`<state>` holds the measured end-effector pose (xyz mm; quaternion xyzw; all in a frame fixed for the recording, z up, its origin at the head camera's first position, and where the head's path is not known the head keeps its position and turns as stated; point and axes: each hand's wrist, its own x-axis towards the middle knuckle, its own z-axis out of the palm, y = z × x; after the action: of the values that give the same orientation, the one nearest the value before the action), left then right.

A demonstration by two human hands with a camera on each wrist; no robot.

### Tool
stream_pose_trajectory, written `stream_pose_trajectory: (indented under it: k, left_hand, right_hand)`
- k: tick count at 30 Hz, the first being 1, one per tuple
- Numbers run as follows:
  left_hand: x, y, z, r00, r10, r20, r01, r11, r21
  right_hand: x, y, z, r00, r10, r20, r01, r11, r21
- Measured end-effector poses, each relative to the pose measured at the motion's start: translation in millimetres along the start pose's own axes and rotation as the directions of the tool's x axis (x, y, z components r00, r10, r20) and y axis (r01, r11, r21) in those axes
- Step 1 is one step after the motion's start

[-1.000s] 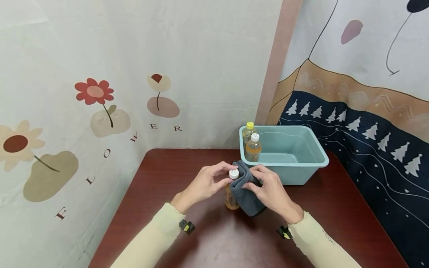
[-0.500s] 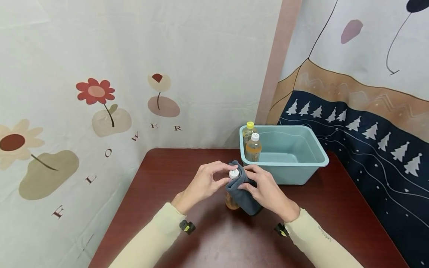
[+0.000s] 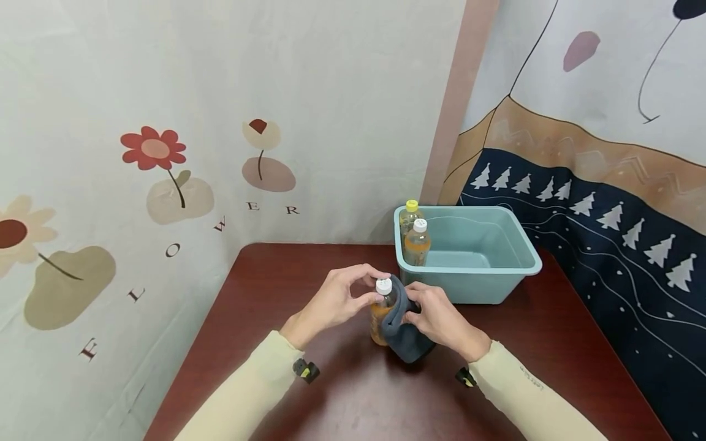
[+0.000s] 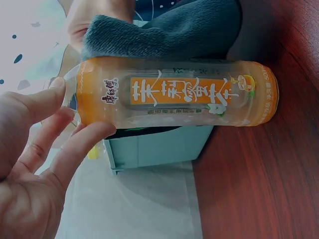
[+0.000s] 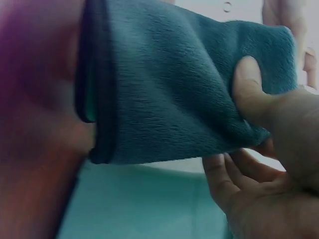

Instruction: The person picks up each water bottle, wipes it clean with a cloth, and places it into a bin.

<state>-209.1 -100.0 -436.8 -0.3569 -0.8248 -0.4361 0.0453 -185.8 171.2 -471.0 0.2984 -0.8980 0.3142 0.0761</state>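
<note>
A clear plastic drink bottle (image 3: 378, 323) with a white cap and orange label stands upright on the table. My left hand (image 3: 333, 301) pinches it near the neck, thumb and fingers on either side. The label's lettering faces the left wrist view, where the bottle (image 4: 189, 94) appears sideways. My right hand (image 3: 444, 317) grips a folded dark grey-blue cloth (image 3: 409, 342) against the bottle's right side. In the right wrist view my thumb presses on the cloth (image 5: 164, 84), with fingers behind it. The bottle's right side is hidden by the cloth.
Behind the hands, to the right, a light blue plastic tub (image 3: 469, 286) stands on the dark red table (image 3: 287, 269). Inside its left end are a yellow-capped bottle (image 3: 410, 211) and a white-capped bottle (image 3: 417, 245). Printed fabric (image 3: 342, 122) hangs behind the table.
The cloth first moved left over the bottle, then slid down its side with my right hand, baring the bottle's shoulder. My left hand has stayed at the neck.
</note>
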Motion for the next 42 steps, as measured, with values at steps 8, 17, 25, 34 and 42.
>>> stream_pose_trajectory:
  k: [8, 17, 25, 34, 42]
  left_hand:
    - [-0.2, -4.0, -1.1, 1.000, 0.019, 0.003, -0.019, 1.000, -0.003]
    - [-0.2, -3.0, -0.8, 1.000, 0.003, 0.015, -0.003, 1.000, 0.003]
    - [-0.8, -1.0, 0.0, 1.000, 0.012, 0.016, -0.013, 1.000, 0.025]
    - [-1.4, -1.8, -0.7, 1.000, -0.027, -0.002, 0.027, 0.999, 0.018]
    - [-1.9, -1.8, -1.9, 0.999, -0.047, -0.024, 0.047, 0.999, -0.014]
  right_hand:
    - [-4, 23, 28.5, 0.993, 0.059, 0.098, -0.058, 0.998, -0.014]
    - [-7, 40, 52.8, 0.974, 0.077, 0.215, -0.072, 0.997, -0.034]
    - [-8, 36, 46.4, 0.978, 0.098, 0.183, -0.100, 0.995, -0.001]
    - [-4, 17, 21.5, 0.999, 0.044, 0.010, -0.045, 0.998, 0.038]
    - [1, -8, -6.6, 0.999, 0.037, -0.029, -0.034, 0.995, 0.096]
